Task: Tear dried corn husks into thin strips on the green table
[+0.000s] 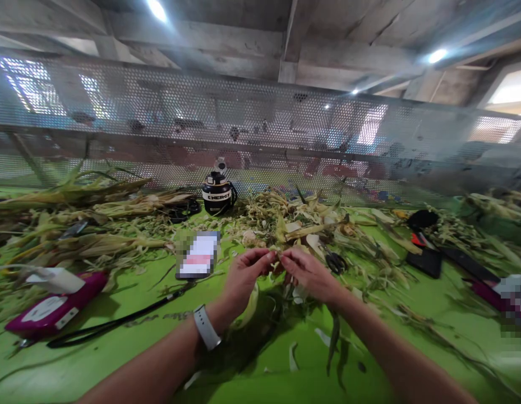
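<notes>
My left hand [248, 276], with a white band on the wrist, is closed in a pinch at the middle of the green table. Right beside it, my right hand [307, 274] is pinched too, and the fingertips of both nearly meet. What they hold is too small to make out; bits of dried plant surround them. Below my left hand shows part of a pale green rounded thing [248, 308]. Just right of my right hand lie black-handled scissors [336, 262]. A heap of dried leaves and husks [285, 216] spreads behind both hands.
A phone [199, 255] with a lit screen lies to the left, near a black strap [129, 320] and a magenta power bank [54, 308]. A black bottle [218, 195] stands behind. Dark flat objects [424, 261] lie at right. A perforated metal screen [260, 134] closes the table's back.
</notes>
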The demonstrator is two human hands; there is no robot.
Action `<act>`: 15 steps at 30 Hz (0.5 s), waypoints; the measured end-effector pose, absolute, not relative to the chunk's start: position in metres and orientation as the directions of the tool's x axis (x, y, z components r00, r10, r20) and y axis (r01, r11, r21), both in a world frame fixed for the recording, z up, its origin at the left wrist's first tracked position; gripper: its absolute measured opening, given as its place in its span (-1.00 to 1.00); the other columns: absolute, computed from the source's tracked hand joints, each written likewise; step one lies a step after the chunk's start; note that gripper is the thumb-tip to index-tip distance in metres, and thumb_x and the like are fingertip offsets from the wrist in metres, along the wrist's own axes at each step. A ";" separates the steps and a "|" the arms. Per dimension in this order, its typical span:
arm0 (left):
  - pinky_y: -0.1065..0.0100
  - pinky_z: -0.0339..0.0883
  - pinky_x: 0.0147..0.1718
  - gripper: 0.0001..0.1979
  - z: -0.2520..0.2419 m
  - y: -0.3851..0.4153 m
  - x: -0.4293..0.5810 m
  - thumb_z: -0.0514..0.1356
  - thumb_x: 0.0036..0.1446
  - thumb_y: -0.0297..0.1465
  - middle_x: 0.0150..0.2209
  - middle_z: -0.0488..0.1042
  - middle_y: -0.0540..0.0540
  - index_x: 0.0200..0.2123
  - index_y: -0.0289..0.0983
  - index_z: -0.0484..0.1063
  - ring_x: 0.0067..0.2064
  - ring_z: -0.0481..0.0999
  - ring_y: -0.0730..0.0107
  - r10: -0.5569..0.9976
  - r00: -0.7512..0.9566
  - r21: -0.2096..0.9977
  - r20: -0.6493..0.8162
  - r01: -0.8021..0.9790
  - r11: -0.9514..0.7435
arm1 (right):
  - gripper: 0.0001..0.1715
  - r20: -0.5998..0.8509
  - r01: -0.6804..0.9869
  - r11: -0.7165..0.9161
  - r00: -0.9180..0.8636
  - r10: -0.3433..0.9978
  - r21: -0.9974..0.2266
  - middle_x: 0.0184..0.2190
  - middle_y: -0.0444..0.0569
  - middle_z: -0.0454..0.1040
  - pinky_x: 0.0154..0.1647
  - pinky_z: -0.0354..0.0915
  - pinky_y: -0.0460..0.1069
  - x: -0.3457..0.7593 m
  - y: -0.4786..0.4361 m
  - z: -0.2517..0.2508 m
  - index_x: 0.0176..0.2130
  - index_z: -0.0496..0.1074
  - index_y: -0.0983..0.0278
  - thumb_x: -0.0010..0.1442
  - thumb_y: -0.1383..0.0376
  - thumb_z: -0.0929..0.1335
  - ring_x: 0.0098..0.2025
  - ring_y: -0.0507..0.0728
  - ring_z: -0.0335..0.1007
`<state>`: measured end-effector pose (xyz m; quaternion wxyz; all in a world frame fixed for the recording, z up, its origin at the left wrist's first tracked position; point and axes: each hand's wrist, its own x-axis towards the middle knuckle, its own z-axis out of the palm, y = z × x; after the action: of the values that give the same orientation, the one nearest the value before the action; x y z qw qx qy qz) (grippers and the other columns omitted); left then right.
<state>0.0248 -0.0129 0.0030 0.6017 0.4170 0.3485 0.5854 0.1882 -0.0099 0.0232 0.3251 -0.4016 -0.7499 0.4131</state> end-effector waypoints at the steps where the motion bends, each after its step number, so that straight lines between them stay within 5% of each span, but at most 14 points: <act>1: 0.47 0.21 -0.47 -0.75 0.003 -0.014 0.025 0.40 -0.23 -0.30 -0.51 0.49 -0.02 -0.44 -0.33 0.54 -0.49 0.35 0.54 0.993 0.083 0.910 0.079 -0.414 -0.037 | -0.55 0.142 0.284 0.300 -0.467 0.873 -0.911 -0.39 -0.08 0.40 -0.46 0.25 -0.09 0.181 -0.013 0.019 -0.28 0.33 0.28 0.21 -0.06 0.21 -0.46 0.01 0.31; 7: 0.47 0.21 -0.47 -0.80 0.000 -0.017 0.028 0.37 -0.17 -0.33 -0.55 0.46 0.01 -0.45 -0.32 0.54 -0.52 0.30 0.56 0.989 0.096 0.914 0.109 -0.400 -0.062 | -0.49 0.094 0.105 0.137 -0.340 0.936 -0.985 -0.55 -0.19 0.25 -0.64 0.11 -0.09 0.169 -0.018 0.007 -0.39 0.22 0.24 0.12 -0.16 0.23 -0.64 -0.04 0.16; 15: 0.49 0.20 -0.49 -0.80 -0.003 -0.021 0.030 0.36 -0.15 -0.33 -0.55 0.41 0.03 -0.46 -0.32 0.49 -0.51 0.30 0.58 0.991 0.124 0.872 0.049 -0.489 0.019 | -0.53 0.104 0.157 0.166 -0.343 0.934 -0.974 -0.63 -0.24 0.17 -0.67 0.00 -0.10 0.170 -0.021 0.009 -0.41 0.20 0.22 0.14 -0.13 0.22 -0.66 -0.05 0.03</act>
<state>0.0298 -0.0207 -0.0032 0.6383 0.3931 0.3190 0.5798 0.1699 -0.0205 0.0095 0.3935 -0.4167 -0.6542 0.4936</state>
